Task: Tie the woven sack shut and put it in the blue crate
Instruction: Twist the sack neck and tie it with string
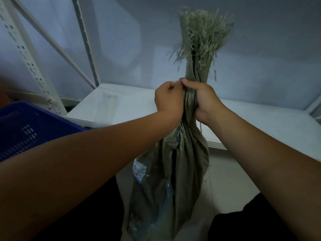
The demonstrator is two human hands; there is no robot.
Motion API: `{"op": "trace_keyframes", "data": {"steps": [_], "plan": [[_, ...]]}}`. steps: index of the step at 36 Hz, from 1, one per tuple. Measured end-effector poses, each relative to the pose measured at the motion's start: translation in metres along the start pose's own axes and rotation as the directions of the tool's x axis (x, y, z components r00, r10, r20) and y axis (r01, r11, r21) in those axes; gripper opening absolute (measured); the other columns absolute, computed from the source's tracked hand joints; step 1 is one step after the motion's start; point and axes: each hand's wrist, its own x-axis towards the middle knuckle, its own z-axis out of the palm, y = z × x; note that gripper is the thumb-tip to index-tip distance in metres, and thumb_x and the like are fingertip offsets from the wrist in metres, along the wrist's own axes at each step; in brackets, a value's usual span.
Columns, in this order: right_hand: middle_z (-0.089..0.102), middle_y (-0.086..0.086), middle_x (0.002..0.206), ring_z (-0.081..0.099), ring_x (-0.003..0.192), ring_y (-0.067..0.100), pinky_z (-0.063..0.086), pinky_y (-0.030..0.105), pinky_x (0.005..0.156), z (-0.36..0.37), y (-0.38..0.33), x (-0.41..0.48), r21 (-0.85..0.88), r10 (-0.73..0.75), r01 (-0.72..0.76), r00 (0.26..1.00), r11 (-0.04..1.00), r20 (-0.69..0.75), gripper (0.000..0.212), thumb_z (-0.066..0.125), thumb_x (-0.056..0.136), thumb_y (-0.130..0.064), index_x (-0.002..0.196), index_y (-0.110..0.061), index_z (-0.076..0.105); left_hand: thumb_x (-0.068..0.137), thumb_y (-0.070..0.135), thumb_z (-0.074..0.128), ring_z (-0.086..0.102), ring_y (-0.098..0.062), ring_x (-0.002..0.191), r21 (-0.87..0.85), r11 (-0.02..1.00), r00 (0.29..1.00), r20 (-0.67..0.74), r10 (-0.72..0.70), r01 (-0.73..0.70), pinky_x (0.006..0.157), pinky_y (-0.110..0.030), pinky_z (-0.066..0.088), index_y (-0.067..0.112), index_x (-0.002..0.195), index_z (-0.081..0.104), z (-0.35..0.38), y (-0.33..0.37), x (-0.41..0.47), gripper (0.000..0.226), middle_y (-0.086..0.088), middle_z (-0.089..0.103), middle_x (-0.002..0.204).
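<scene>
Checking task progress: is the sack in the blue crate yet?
No, the woven sack stands outside the blue crate, neck gripped by both hands.

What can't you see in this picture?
- Head view: any string or knot at the woven sack's neck, covered by the left hand and right hand.
- The sack's contents: cloth hides them.
- The blue crate: cut off by the left edge and the left arm.
- The sack's bottom: cut off below.

No text can be read; the small white label (139, 168) on the grey-green woven sack (175, 171) is blurred.
</scene>
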Motion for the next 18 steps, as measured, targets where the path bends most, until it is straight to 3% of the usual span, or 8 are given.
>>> {"op": "trace_keyframes", "data": {"steps": [4, 9, 13, 18], "plan": [[0.075, 0.015, 0.107, 0.074, 0.097, 0.029, 0.060, 0.039, 0.078, 0.000, 0.000, 0.004, 0.000, -0.023, 0.023, 1.000, 1.000, -0.014, 0.026, 0.064, 0.092, -0.016, 0.114, -0.004, 0.072, 0.076, 0.034, 0.064, 0.069, -0.045, 0.088, -0.043, 0.998, 0.998, 0.037, -0.050, 0.052, 0.080, -0.060, 0.058, 0.004, 0.073, 0.070, -0.002, -0.001, 0.007, 0.030, -0.023, 0.071, 0.082], [0.073, 0.017, 0.113, 0.072, 0.102, 0.032, 0.056, 0.048, 0.092, -0.002, 0.003, 0.011, -0.022, -0.036, 0.036, 0.999, 0.999, -0.007, 0.032, 0.064, 0.091, -0.018, 0.118, -0.001, 0.070, 0.079, 0.021, 0.065, 0.071, -0.038, 0.092, -0.098, 0.993, 0.996, 0.067, -0.060, 0.066, 0.087, -0.055, 0.058, 0.012, 0.070, 0.073, -0.002, 0.000, 0.011, 0.015, -0.013, 0.074, 0.083], [0.074, 0.017, 0.110, 0.072, 0.102, 0.032, 0.054, 0.049, 0.096, -0.002, 0.006, 0.013, -0.022, -0.047, 0.047, 0.999, 0.999, -0.017, 0.027, 0.063, 0.091, -0.017, 0.111, -0.001, 0.072, 0.088, 0.017, 0.059, 0.071, -0.033, 0.089, -0.083, 0.995, 0.998, 0.035, -0.054, 0.057, 0.086, -0.053, 0.058, 0.006, 0.083, 0.069, 0.000, -0.002, 0.011, 0.016, -0.012, 0.073, 0.084], [0.074, 0.013, 0.101, 0.072, 0.095, 0.031, 0.050, 0.055, 0.099, -0.004, 0.007, 0.019, -0.001, -0.067, 0.067, 0.997, 0.998, -0.034, 0.014, 0.069, 0.084, -0.015, 0.094, -0.006, 0.074, 0.093, 0.000, 0.048, 0.066, -0.024, 0.081, -0.086, 0.996, 0.999, -0.001, -0.032, 0.032, 0.086, -0.044, 0.057, 0.009, 0.086, 0.056, 0.003, 0.000, 0.011, 0.014, -0.011, 0.067, 0.086]]}}
